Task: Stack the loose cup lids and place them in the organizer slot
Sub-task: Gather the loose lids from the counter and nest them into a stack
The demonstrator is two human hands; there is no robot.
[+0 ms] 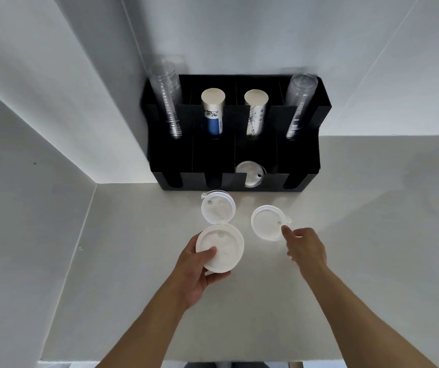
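While the pale desk (346, 235) is sitting in a white-walled corner, the left hand (199, 272) is gripping a white lid (221, 248). Beside it, the right hand (306, 248) is hovering open, forefinger touching a second lid (267, 221). A third lid (218, 207) is lying near the black organizer (306, 160), which is holding another in a front slot.

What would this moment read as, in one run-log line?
left hand: holds lid | right hand: open, fingertip at loose lid | third lid: on counter | organizer: one lid in front slot
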